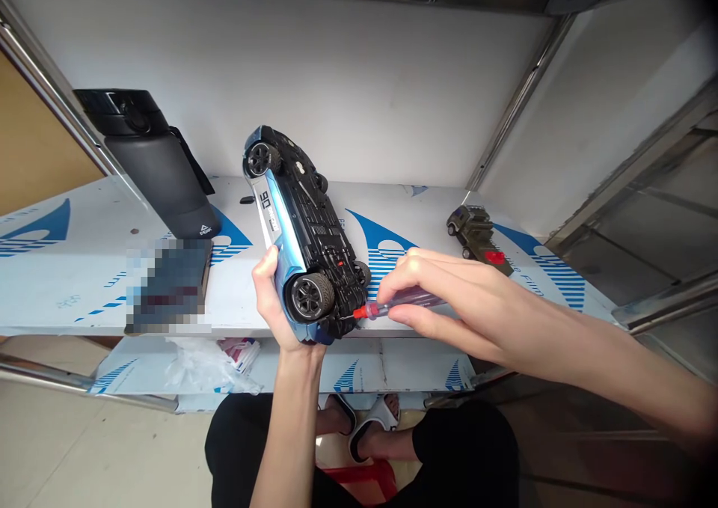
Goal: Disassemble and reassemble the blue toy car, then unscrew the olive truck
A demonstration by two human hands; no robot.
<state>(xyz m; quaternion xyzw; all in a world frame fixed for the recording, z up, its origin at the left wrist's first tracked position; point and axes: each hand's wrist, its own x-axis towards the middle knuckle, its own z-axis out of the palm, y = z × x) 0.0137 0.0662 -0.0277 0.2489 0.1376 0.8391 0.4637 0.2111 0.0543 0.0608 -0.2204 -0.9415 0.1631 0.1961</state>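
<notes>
My left hand (280, 313) is closed round the rear-looking lower end of a blue toy car (289, 246), which stands tilted on end with its black underside turned to the right. Between the thumb and fingers of my right hand (449, 298) is a clear-handled screwdriver (381, 308) with a red collar. Its thin tip points left and meets the car's underside near the lower wheel; whether it sits in a screw cannot be made out. The palm side of my left hand is hidden behind the car.
A black bottle (162, 171) stands at the left, with a blurred dark book-like object (173, 283) before it. A green toy truck (476, 231) is on the shelf (330, 201) at right. A plastic bag (207, 366) lies on the lower shelf.
</notes>
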